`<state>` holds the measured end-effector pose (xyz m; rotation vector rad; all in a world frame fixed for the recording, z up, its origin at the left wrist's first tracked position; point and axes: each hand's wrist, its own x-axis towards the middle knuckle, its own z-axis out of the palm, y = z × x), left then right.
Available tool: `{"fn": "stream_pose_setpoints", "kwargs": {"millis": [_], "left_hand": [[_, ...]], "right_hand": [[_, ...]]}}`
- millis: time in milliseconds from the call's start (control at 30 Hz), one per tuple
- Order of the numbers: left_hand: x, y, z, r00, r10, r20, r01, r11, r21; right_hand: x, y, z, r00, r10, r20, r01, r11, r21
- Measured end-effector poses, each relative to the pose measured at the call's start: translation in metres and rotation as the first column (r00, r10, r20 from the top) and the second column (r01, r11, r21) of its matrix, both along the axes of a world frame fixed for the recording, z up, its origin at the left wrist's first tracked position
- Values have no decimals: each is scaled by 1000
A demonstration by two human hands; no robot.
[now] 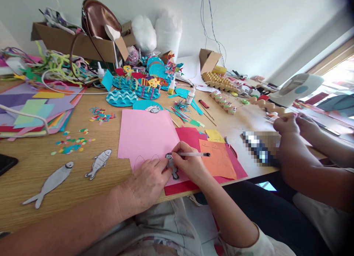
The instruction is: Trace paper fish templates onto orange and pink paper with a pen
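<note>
My left hand (149,178) rests on pink paper (149,129), its fingers pressed together and the fingertips holding down a small grey paper fish cutout (173,167). In my right hand (188,164) is a pen (195,154) with a clear barrel and black end, pinched beside the cutout's upper edge. The pen's tip is hidden by my fingers. Curved drawn outlines show on the pink paper near my left knuckles. Two more grey fish cutouts lie to the left, a larger fish (54,180) and a smaller fish (99,164).
Orange paper (217,158) with drawn outlines lies on red paper (239,167) at right. Confetti (72,145), glue bottles (190,95) and blue paper crafts (121,97) sit beyond. Another person's hands (287,123) work at right near a sewing machine (297,88).
</note>
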<state>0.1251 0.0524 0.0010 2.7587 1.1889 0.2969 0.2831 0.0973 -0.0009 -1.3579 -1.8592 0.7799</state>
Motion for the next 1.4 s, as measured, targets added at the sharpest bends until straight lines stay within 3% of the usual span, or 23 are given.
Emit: {"fn": "stream_pose_setpoints", "kwargs": {"millis": [733,933,1400], "left_hand": [[0,3,3,1000,-21,-12,21,1000,9],[-1,4,2,1000,-29,-4,29,1000,-4],[1,7,-6,1000,-16,-9,16,1000,-16]], "right_hand": [[0,0,8,999,8,48,-7,1000,-7],[1,0,1,1000,-10,-21,9,1000,-23],[-1,-2,6,999,4,37,-4,1000,-9]]}}
